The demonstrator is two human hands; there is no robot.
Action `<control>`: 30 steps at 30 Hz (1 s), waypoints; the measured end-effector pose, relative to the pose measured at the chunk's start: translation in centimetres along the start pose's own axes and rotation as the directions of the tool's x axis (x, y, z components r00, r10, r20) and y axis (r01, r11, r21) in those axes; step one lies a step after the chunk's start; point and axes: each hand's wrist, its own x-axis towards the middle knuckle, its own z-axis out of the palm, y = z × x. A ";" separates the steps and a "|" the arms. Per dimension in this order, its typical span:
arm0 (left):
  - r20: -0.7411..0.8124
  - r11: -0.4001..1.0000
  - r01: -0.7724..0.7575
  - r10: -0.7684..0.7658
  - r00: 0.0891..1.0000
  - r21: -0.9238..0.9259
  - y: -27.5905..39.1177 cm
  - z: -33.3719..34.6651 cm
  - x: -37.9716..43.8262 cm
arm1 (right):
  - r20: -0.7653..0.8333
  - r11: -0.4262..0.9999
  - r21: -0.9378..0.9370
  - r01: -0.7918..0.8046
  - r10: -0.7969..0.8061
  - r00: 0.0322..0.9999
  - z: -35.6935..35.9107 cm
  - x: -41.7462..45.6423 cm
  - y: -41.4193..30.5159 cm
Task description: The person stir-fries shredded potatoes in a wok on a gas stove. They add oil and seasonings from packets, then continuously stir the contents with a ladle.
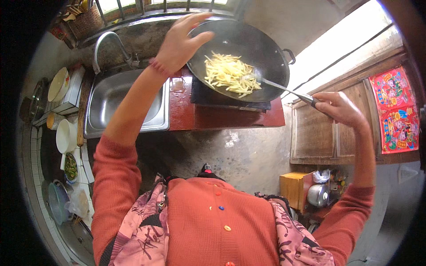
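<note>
A dark wok (246, 36) sits over a black cooktop (229, 105) on a red counter. Pale shredded strips, apparently potato (226, 71), are heaped in its lower left half. My right hand (341, 108) grips the dark handle of a metal spatula (286, 88), whose blade reaches into the right side of the strips. Over the wok's left rim is my left hand (186, 41), thumb and fingers apart, with nothing visible in it. It is slightly blurred, and I cannot tell whether it touches the rim. A loop handle (289, 56) sticks out on the wok's right.
Left of the wok lie a steel sink (128, 103) and curved faucet (111, 36). White bowls (66, 134) and a dish of green food (71, 168) line the tiled ledge at far left. A wooden cabinet (314, 136) stands at right. Barred windows edge the back.
</note>
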 end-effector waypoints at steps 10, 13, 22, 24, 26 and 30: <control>-0.116 0.562 0.812 -0.827 0.550 -0.159 2.8 0.1 -25.1 | 0.000 0.674 -0.653 0.345 -0.456 0.890 3.0 11.9 2.2; -0.207 0.441 0.879 -0.891 0.404 -0.184 4.8 -0.8 -30.5 | -0.164 0.742 -0.598 0.302 -0.482 0.861 1.4 12.7 3.0; -0.068 0.126 0.922 -0.992 0.109 -0.366 10.7 0.3 -36.0 | 0.094 0.989 -0.148 0.027 -0.013 0.995 -2.7 18.9 7.4; -0.039 0.150 0.903 -0.988 0.146 -0.403 11.3 0.9 -35.8 | 0.203 0.991 0.013 0.133 -0.133 0.970 -0.3 22.0 8.6; -0.060 0.188 0.908 -0.982 0.179 -0.374 12.5 1.1 -36.3 | 0.202 0.974 0.092 0.208 -0.223 0.954 1.5 22.0 6.5; -0.099 0.216 0.910 -0.976 0.194 -0.353 14.7 -0.3 -37.8 | 0.110 0.941 -0.053 0.334 -0.327 0.939 0.3 17.2 3.6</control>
